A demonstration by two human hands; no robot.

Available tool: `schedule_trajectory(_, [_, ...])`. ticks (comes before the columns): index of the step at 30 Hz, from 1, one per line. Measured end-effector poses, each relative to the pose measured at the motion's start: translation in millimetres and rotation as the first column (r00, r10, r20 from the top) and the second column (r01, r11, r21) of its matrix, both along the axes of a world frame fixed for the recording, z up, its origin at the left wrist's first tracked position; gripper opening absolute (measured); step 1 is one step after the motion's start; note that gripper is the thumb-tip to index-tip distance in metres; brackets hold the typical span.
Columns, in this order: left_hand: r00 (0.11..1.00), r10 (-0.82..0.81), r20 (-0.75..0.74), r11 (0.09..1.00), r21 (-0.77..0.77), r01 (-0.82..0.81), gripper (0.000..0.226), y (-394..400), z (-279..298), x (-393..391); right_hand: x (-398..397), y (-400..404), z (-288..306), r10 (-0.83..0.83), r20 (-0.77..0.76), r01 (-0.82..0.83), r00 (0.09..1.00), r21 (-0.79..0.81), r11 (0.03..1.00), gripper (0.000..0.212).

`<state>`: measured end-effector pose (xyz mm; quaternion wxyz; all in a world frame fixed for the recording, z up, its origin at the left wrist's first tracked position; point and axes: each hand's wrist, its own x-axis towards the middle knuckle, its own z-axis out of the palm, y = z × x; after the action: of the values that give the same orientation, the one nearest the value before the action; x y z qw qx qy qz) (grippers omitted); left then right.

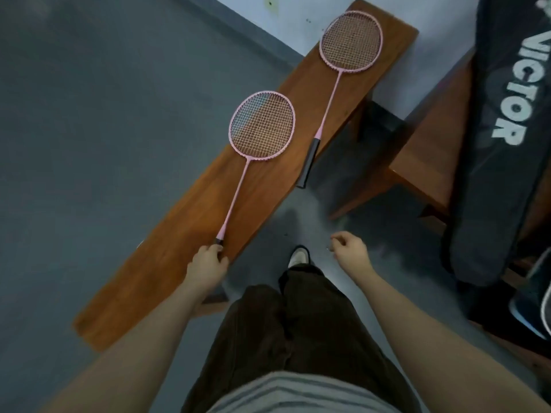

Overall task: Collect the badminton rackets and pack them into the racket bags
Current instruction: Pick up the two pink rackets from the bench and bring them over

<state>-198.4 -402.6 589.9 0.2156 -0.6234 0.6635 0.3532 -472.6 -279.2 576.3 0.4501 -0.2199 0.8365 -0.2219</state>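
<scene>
Two pink badminton rackets lie on a long wooden bench (185,228). My left hand (208,263) is shut around the dark grip of the near racket (262,126), whose head rests over the bench's middle. The far racket (350,40) lies toward the bench's far end, with its black handle (310,162) sticking out past the right edge. My right hand (350,248) hovers over the floor to the right of the bench, fingers loosely curled and holding nothing. A black racket bag (501,144) with white VICTOR lettering lies at the right.
The bag rests on a second wooden bench (432,150) at the right. Another dark bag or shoe with a white cord (533,299) shows at the right edge. The floor (89,129) is grey, and a pale wall (286,22) runs behind the benches. My legs and one shoe (298,257) are below.
</scene>
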Motion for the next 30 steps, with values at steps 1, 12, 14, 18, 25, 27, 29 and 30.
schedule_trajectory(1, [1.0, -0.021, 0.007, 1.0, -0.002, 0.021, 0.04, -14.0, 2.8, -6.1, -0.8, -16.8, -1.3, 0.009, 0.001, -0.009, 1.0, -0.008, 1.0, 0.023])
schedule_trajectory(12, [0.978, -0.21, 0.001, 0.977, -0.035, 0.21, 0.05, -142.3, -51.9, -42.3, -14.0, -159.9, -26.0, 0.13, -0.133, -0.12, 0.983, 0.076, 0.99, 0.033])
schedule_trajectory(14, [0.976, -0.214, -0.025, 0.977, -0.007, 0.214, 0.054, -157.2, -76.0, -47.3, -18.3, -176.9, -38.2, 0.116, -0.18, -0.103, 0.977, 0.081, 0.991, 0.038])
schedule_trajectory(18, [0.967, -0.231, -0.109, 0.972, 0.022, 0.235, 0.071, -173.1, -114.1, -62.2, -23.7, -200.8, -62.3, 0.01, -0.291, 0.003, 0.957, 0.045, 0.999, 0.051])
schedule_trajectory(25, [0.95, -0.143, -0.277, 0.988, -0.089, 0.123, 0.06, -174.9, -144.4, -68.5, -27.0, -217.6, -101.2, -0.141, -0.389, 0.154, 0.91, 0.002, 0.988, 0.068])
schedule_trajectory(27, [0.926, -0.123, -0.358, 0.985, -0.161, 0.068, 0.053, -176.1, -143.5, -68.5, -29.9, -220.3, -109.5, -0.156, -0.399, 0.167, 0.903, -0.007, 0.986, 0.074])
schedule_trajectory(29, [0.89, -0.115, -0.44, 0.972, -0.235, 0.01, 0.047, -178.5, -138.4, -70.6, -34.0, -225.4, -115.1, -0.136, -0.4, 0.154, 0.907, 0.013, 0.988, 0.079])
schedule_trajectory(30, [0.872, -0.109, -0.476, 0.967, -0.255, -0.018, 0.045, -180.6, -135.3, -72.8, -35.4, -228.9, -118.3, -0.113, -0.397, 0.137, 0.911, 0.032, 0.99, 0.081])
